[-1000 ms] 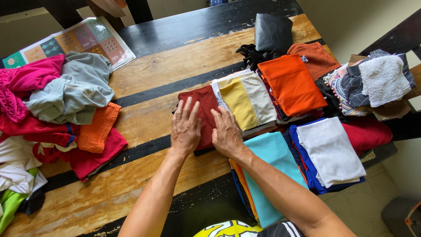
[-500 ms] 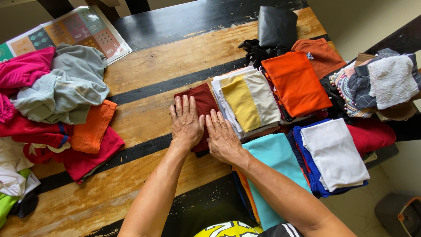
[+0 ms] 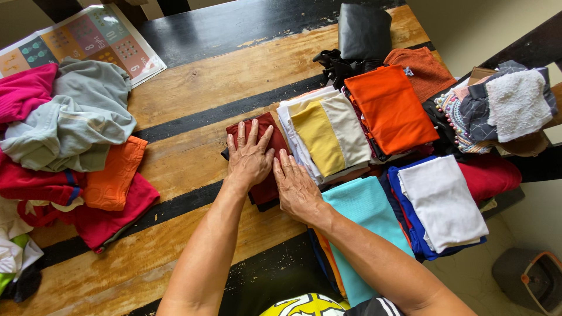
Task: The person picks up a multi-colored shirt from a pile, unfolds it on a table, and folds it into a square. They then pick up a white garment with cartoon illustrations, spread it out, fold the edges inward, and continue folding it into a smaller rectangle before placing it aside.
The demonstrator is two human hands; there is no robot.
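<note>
Your left hand [image 3: 250, 157] and right hand [image 3: 297, 186] lie flat, fingers spread, side by side on the folded dark-red cloth [image 3: 259, 153] on the striped wooden counter [image 3: 199, 76]; its long axis runs away from you; left hand is more fully upon it.

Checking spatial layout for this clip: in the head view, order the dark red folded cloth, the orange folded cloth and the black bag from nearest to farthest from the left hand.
1. dark red folded cloth, directly under the left hand.
2. orange folded cloth, to its right, across the yellow and beige stack.
3. black bag, at the table's far edge, upper right.
</note>
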